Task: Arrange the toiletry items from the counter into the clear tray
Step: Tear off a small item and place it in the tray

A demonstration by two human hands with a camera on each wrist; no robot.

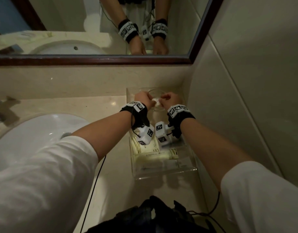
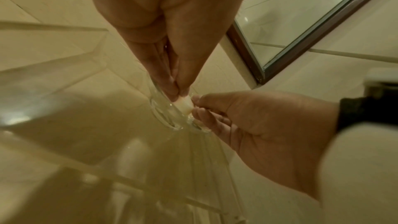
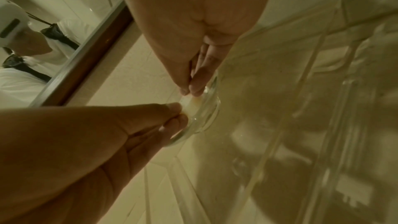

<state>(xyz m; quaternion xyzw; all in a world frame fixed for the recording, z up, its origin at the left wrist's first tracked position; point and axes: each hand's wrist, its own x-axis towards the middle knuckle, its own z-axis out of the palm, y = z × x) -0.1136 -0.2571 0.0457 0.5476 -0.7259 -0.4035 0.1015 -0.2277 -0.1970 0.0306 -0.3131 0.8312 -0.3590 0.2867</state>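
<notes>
Both hands meet over the far end of the clear tray (image 1: 192, 169), pinching one small white item, the soap (image 1: 156, 101); left hand (image 1: 143, 99) grasps it between thumb and fingertips from one side, right hand (image 1: 171, 99) does the same from the other; whether it is bare or wrapped I cannot tell. Soap is pale, matte, rounded at the edges; it sits just above a shallow round glass dish (image 1: 159, 108), thick-rimmed and glossy, in the tray's far section next to the mirror (image 1: 94, 31) wall. Tray is rigid transparent plastic with straight walls and a divider; near section holds flat cream sachets (image 1: 144, 148) with printed lines, lying overlapped. Counter (image 1: 97, 105) is smooth beige stone, shiny; white oval basin (image 1: 35, 132) lies to the left, well apart from the tray. Tray sits tight in the corner: tiled wall just beside its right edge, backsplash at its far edge; open counter only on the left and near sides.
</notes>
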